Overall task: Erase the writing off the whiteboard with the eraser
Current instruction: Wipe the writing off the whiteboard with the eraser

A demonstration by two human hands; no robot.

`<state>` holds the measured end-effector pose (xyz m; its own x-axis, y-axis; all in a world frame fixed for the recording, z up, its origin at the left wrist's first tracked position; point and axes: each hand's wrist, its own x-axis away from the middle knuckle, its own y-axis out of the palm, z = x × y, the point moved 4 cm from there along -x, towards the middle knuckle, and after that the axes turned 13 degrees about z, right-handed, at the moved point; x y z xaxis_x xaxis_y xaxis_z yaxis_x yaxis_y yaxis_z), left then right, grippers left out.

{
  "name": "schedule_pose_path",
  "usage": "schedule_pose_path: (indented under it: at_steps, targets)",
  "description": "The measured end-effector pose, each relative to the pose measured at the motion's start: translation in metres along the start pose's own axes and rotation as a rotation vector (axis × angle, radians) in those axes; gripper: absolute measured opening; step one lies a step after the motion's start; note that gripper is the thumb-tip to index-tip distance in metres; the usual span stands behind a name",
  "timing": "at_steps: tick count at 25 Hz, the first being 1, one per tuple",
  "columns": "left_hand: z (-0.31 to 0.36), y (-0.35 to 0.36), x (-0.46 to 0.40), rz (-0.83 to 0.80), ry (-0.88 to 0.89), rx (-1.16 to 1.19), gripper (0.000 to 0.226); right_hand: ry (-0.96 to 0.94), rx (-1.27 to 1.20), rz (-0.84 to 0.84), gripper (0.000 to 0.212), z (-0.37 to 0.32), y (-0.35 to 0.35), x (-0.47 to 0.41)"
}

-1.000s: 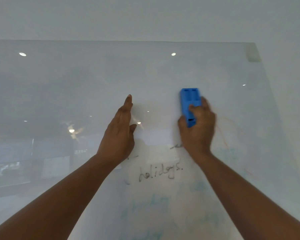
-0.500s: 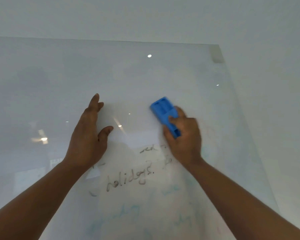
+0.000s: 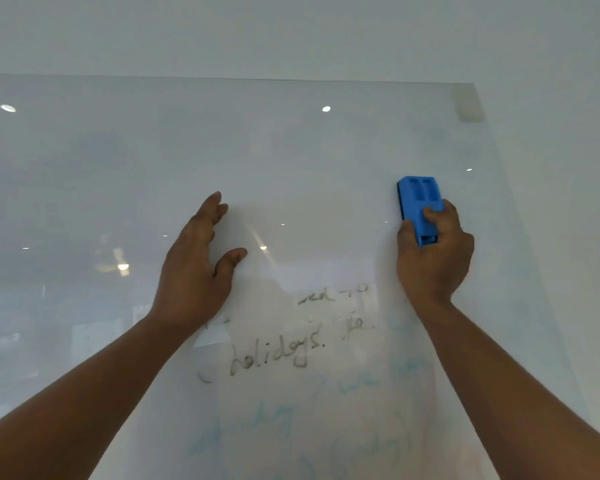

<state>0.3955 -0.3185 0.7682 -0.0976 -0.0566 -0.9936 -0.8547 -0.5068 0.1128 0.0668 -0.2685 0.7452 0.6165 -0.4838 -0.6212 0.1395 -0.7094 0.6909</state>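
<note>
The right hand (image 3: 432, 258) holds the blue eraser (image 3: 420, 207) by its lower end, flat on the whiteboard (image 3: 118, 174), to the upper right of the remaining writing (image 3: 278, 353). It looks light and stiff (probably plastic), so a grip on its long sides suits it. The left hand (image 3: 194, 268) is released, resting on the board.

A plain pale wall (image 3: 291, 32) fills the space above and to the right — bare, evenly lit, greyish-white, with no furniture or window showing.

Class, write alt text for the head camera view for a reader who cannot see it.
A right hand presses a blue eraser to a glossy whiteboard; the left hand rests open on it. Below, "holidays." remains.
</note>
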Motion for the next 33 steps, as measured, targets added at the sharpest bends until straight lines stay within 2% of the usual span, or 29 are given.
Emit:
schedule_pose_path:
  at_steps: [1, 2, 5, 6, 7, 11, 13, 16, 17, 19, 22, 24, 26, 28, 30, 32, 33]
  targets:
    - [0.0, 0.002, 0.002, -0.001, -0.003, -0.009, 0.076, 0.071, 0.061, 0.028, 0.032, -0.004, 0.002, 0.007]
    - [0.001, 0.003, 0.002, -0.004, -0.001, -0.019, 0.073, 0.023, 0.092, -0.007, 0.032, -0.021, 0.005, 0.025]
    - [-0.003, -0.004, -0.002, 0.016, 0.027, -0.028, 0.062, -0.484, -0.051, -0.281, 0.025, -0.072, -0.001, 0.106]
    - [-0.006, -0.008, -0.002, 0.026, 0.023, -0.009, 0.058, -0.6, -0.068, -0.321, 0.024, -0.067, -0.007, 0.11]
    - [-0.01, -0.014, -0.001, 0.042, 0.018, 0.012, 0.054, -0.61, -0.066, -0.306, 0.024, -0.056, -0.009, 0.098]
    - [-0.018, -0.025, 0.013, 0.143, 0.022, 0.028, 0.044, -0.15, 0.084, -0.031, 0.033, -0.022, -0.015, 0.053]
    - [-0.018, -0.022, 0.016, 0.167, 0.022, 0.047, 0.047, -0.229, 0.054, -0.091, 0.035, -0.065, -0.006, 0.102]
    - [-0.026, -0.025, 0.02, 0.167, 0.003, 0.043, 0.052, -0.593, -0.085, -0.356, 0.022, -0.121, -0.003, 0.188]
    - [-0.029, -0.03, 0.024, 0.164, 0.001, 0.02, 0.053, -0.625, -0.102, -0.372, 0.024, -0.115, -0.003, 0.186]
    - [-0.034, -0.041, 0.036, 0.138, 0.02, -0.016, 0.055, -0.501, -0.07, -0.249, 0.031, -0.086, 0.0, 0.143]
    - [-0.04, -0.051, 0.045, 0.133, 0.043, -0.015, 0.06, -0.15, 0.042, 0.022, 0.035, -0.062, 0.0, 0.094]
    - [-0.043, -0.052, 0.047, 0.156, 0.021, 0.012, 0.061, -0.155, 0.029, -0.001, 0.034, -0.093, 0.011, 0.13]
    - [-0.046, -0.055, 0.046, 0.204, 0.002, 0.05, 0.06, -0.394, -0.079, -0.228, 0.03, -0.143, 0.016, 0.194]
    - [-0.049, -0.058, 0.047, 0.227, -0.004, 0.079, 0.059, -0.595, -0.121, -0.382, 0.026, -0.151, 0.01, 0.219]
    - [-0.053, -0.064, 0.055, 0.208, 0.008, 0.106, 0.059, -0.501, -0.1, -0.282, 0.029, -0.123, 0.006, 0.179]
    - [-0.056, -0.069, 0.061, 0.183, 0.017, 0.125, 0.058, -0.229, 0.011, -0.062, 0.033, -0.105, 0.002, 0.142]
    - [-0.056, -0.069, 0.063, 0.173, 0.026, 0.143, 0.057, -0.141, 0.046, -0.018, 0.034, -0.106, 0.003, 0.144]
